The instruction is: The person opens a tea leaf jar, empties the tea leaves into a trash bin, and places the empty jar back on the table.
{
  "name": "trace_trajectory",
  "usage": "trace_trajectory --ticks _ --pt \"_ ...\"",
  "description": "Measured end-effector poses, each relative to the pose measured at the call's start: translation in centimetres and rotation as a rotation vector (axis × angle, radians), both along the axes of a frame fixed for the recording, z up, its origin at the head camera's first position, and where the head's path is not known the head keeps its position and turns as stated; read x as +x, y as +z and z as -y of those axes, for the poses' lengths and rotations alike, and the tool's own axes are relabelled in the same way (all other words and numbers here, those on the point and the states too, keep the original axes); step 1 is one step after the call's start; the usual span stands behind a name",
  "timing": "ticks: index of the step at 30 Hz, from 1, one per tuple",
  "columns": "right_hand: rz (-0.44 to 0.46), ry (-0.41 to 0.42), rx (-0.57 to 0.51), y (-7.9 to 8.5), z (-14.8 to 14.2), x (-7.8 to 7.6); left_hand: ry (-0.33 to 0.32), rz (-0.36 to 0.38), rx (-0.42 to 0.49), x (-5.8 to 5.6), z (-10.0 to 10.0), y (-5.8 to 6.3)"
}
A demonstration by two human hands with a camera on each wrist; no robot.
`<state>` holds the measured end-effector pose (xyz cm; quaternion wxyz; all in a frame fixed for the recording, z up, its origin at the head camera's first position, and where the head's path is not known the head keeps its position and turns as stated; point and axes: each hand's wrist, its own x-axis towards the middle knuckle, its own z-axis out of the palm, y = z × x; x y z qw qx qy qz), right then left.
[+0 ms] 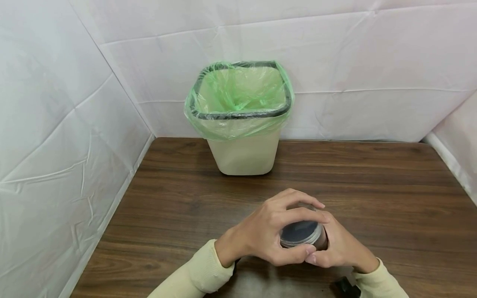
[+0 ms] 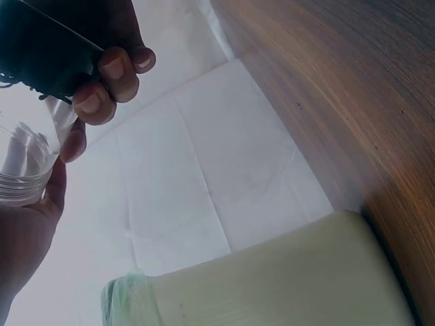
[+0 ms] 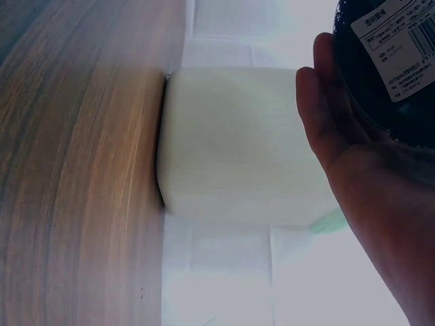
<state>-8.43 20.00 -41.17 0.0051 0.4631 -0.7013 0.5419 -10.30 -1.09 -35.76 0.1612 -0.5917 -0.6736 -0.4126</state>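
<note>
A clear plastic jar (image 1: 299,232) with dark contents is held in both hands above the table, near its front edge. My left hand (image 1: 273,227) arches over the top, thumb and fingers curled round the clear rim. Lower on the jar, my right hand (image 1: 340,244) grips the body from the right, its thumb tip beside the left thumb. In the left wrist view, ridges ring the clear upper part of the jar (image 2: 27,159), and the right hand's fingertips (image 2: 95,102) wrap the dark part. A white label (image 3: 401,51) with a barcode shows on the jar in the right wrist view.
A cream bin (image 1: 244,155) stands at the back of the brown wooden table (image 1: 372,178), lined with a green plastic bag (image 1: 238,128) under a dark rim. White sheeting (image 1: 335,49) encloses the back and sides. A black object (image 1: 346,287) shows by the right cuff.
</note>
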Motion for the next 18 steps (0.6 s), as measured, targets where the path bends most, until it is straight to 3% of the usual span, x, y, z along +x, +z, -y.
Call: trace_trajectory --ticks 13,18 --pt "0.024 -0.004 -0.012 0.38 0.57 -0.06 0.031 0.011 0.011 -0.12 0.11 -0.23" --pt "0.057 -0.046 -0.005 0.67 0.70 0.14 0.064 -0.007 0.016 -0.27 0.12 -0.42"
